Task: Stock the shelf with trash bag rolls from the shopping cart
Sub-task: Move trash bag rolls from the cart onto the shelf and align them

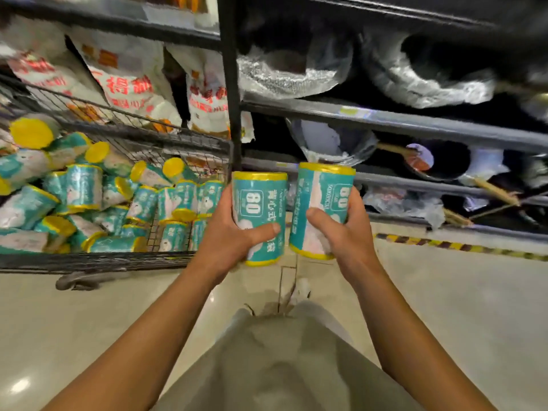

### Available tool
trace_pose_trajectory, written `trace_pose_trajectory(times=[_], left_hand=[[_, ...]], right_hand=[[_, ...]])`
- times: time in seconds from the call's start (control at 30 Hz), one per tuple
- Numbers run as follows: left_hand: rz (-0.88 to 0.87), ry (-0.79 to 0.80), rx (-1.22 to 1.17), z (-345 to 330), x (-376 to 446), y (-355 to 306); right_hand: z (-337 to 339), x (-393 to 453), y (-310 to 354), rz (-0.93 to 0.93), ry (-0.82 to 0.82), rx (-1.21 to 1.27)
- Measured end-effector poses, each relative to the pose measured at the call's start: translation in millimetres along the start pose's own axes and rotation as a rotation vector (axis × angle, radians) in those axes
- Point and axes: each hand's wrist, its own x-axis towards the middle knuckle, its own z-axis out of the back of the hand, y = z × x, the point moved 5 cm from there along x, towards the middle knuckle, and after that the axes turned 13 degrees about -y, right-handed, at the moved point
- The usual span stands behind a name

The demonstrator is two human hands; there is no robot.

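The left hand (234,232) grips one roll (261,215), fingers curled behind it and thumb laid across its front. The right hand (344,229) grips a second roll (321,203) in the same way, thumb on the near face. Both rolls stand roughly upright, side by side and just apart, held in front of the shelf (385,121). Each roll has a teal and white wrapper with yellow ends; the left one shows a printed "80".

The cart (142,137), a black wire basket, stands to the left of the hands. It holds a loose pile of rolls (89,197) of the same kind, lying at mixed angles, some on end and some on their sides.

The shelf is a dark metal rack with a vertical post (229,84) behind the left roll. To the right of the post, its tiers hold pans (332,143) in clear wrapping, with wooden handles pointing outward. To the left of the post, behind the cart, stand white bags (127,84) with red print.

The floor (444,292) is pale and glossy, with a yellow-and-black striped strip (462,247) along the foot of the shelf.
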Motion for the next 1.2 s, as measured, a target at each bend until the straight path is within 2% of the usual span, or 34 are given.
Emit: trace_pose_trajectory(times=[0.33, 0.5, 0.83, 1.2], left_hand=[[-0.281, 0.245, 0.206, -168, -14, -37], [-0.333, 0.364, 0.245, -276, -39, -48], [-0.415, 0.392, 0.182, -442, -59, -86], [-0.579, 0.363, 0.035, -564, 14, -173]], right_hand=[[175, -9, -3, 0.059, -0.438, 0.069], [273, 2, -16, 0.048, -0.611, 0.142], [414, 60, 6, 0.114, -0.698, 0.178], [464, 175, 66, 0.27, -0.723, 0.205]])
